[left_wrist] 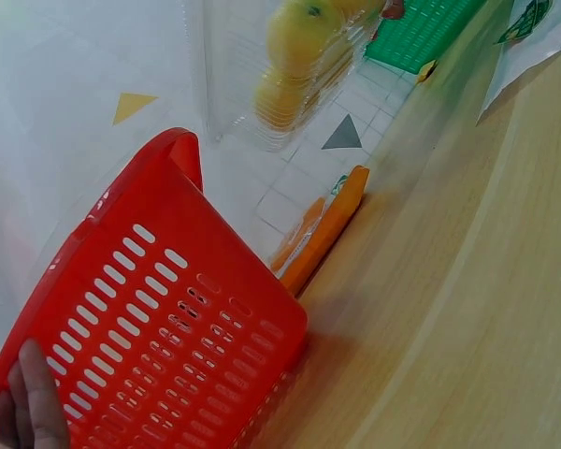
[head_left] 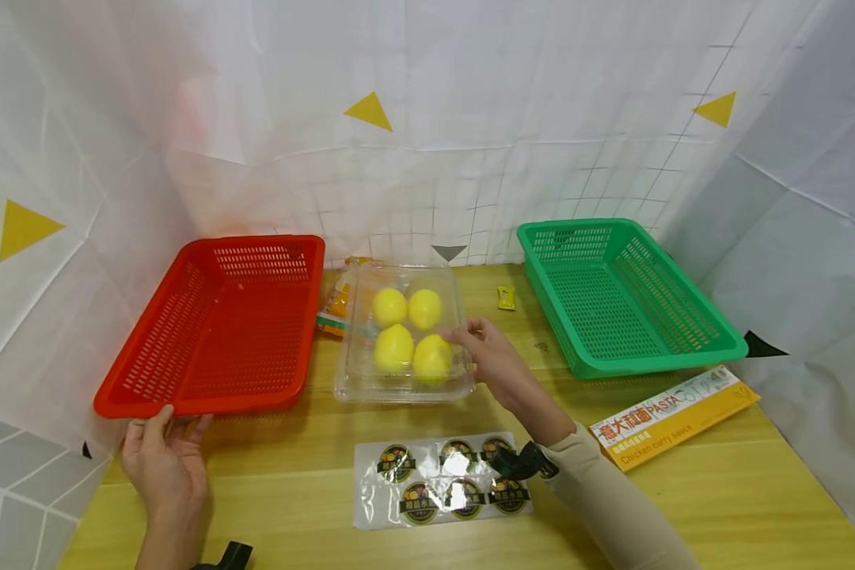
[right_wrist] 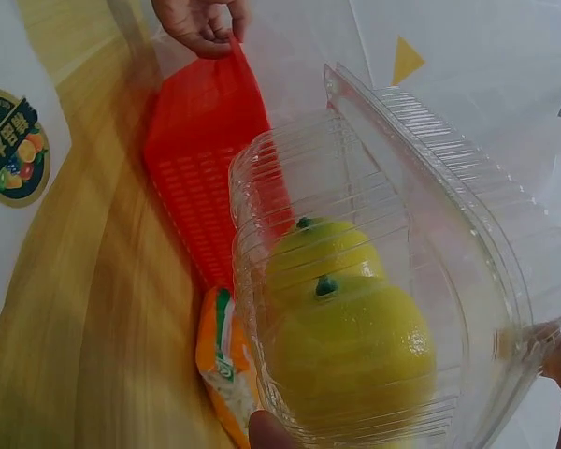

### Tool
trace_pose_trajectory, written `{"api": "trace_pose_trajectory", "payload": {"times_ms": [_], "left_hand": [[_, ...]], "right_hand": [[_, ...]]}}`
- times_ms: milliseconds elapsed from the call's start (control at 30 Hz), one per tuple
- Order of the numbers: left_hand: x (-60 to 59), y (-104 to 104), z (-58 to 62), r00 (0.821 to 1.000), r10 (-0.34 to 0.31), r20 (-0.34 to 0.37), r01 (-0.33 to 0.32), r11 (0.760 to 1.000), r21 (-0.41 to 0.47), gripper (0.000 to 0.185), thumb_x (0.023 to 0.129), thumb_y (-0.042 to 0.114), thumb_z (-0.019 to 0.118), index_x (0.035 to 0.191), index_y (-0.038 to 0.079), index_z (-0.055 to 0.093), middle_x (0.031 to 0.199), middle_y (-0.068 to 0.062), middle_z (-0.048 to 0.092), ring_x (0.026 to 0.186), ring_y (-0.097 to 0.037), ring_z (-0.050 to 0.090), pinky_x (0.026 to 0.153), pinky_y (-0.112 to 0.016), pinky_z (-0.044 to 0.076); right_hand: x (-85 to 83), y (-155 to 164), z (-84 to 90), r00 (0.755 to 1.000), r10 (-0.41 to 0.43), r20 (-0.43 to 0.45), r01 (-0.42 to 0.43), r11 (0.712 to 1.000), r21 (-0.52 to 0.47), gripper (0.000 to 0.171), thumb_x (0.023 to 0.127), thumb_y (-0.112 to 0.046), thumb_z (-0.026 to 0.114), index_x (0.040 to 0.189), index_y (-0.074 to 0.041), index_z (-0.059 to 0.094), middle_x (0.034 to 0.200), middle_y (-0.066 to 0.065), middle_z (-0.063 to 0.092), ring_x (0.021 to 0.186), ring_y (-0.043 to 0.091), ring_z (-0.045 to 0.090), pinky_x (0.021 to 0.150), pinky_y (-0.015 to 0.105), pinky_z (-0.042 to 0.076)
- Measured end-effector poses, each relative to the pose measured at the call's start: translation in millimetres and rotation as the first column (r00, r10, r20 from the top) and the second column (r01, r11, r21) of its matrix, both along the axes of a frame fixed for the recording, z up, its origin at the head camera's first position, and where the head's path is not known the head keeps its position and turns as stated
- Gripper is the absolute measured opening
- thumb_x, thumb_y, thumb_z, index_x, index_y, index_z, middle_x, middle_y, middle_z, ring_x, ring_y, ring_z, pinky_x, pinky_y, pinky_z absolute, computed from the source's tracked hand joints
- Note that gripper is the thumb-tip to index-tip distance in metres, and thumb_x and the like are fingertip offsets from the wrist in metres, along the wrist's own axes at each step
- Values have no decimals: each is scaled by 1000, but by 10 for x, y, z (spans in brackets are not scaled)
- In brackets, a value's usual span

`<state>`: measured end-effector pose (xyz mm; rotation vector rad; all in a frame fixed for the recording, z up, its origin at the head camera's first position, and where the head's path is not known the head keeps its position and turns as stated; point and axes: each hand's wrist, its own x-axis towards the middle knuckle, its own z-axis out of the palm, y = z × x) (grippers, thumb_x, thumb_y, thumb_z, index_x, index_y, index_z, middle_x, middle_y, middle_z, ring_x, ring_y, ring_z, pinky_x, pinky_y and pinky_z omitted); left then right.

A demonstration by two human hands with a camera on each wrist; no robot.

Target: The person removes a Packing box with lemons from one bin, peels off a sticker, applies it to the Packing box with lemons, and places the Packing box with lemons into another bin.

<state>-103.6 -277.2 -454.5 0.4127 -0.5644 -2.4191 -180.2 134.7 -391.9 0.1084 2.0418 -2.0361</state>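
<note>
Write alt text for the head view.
A person's right hand holds a clear box of four yellow fruits between a red basket, gripped at its near rim by the left hand, and a green basket. A sticker sheet and pasta box lie on the wooden table.

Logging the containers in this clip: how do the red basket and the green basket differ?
The red basket is bright red and stands at the person's left; the green basket is green and stands at the right. The left hand grips the red basket's near rim; no hand touches the green basket. Both are rectangular, with slotted walls.
</note>
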Motion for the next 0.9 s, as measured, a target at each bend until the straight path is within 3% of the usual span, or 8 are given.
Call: {"api": "trace_pose_trajectory", "payload": {"times_ms": [267,567,900], "left_hand": [[-1,4,10,1000,3,-12,-3,1000,1,30,102,-7,58,131,-9,52,149,-20,49,80,-35,69,61,-46,63],[-2,6,14,1000,9,-16,-9,1000,1,27,102,-7,58,128,-11,52,146,-21,50,75,-34,68,59,-46,62],[5,14,22,1000,5,-2,-5,1000,8,26,102,-7,58,127,-11,54,149,-20,49,81,-35,69,61,-46,63]], "right_hand": [[3,66,-70,1000,4,15,-5,1000,17,49,99,-31,69,127,-1,43,135,19,46,102,29,55,69,39,58],[14,145,-130,1000,1,21,-2,999,51,44,100,-31,68,120,-2,42,136,17,44,103,30,47,62,34,46],[3,233,-228,1000,-8,15,7,997,78,39,100,-30,68,118,-3,47,132,17,46,94,26,50,61,33,49]]}}
